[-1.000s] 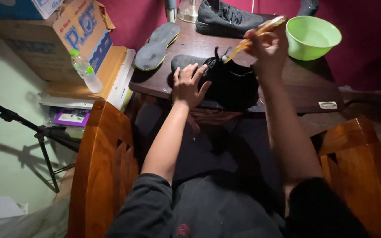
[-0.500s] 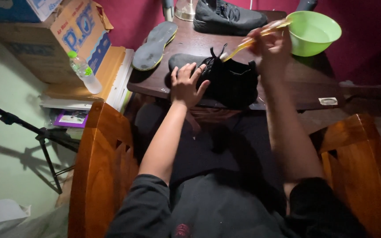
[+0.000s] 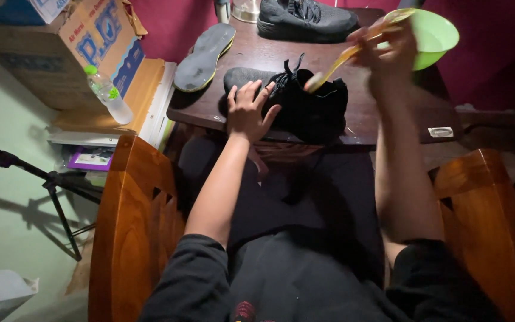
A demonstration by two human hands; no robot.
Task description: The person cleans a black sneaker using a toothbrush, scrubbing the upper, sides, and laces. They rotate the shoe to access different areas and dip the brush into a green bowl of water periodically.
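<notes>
At the far left a cardboard box sits on a stack of boards, with a small plastic bottle leaning against it; a dark tripod leg crosses the floor below. These crowd the left side, so there is little open room there.

On the dark wooden tabletop a loose insole lies near the left edge, apart from the work. The left hand lies spread and flat on the near side of the black shoe, fingers open, pressing it down rather than gripping it, likely to steady it. The shoe stands at the front edge of the tabletop, just above the person's lap. A second grey shoe rests at the back.

The right hand is closed around a yellow brush, whose head touches the shoe's top near the laces. Behind it stands a green bowl, close at hand. Bare tabletop lies right of the shoe. Wooden chair arms hem in both elbows.
</notes>
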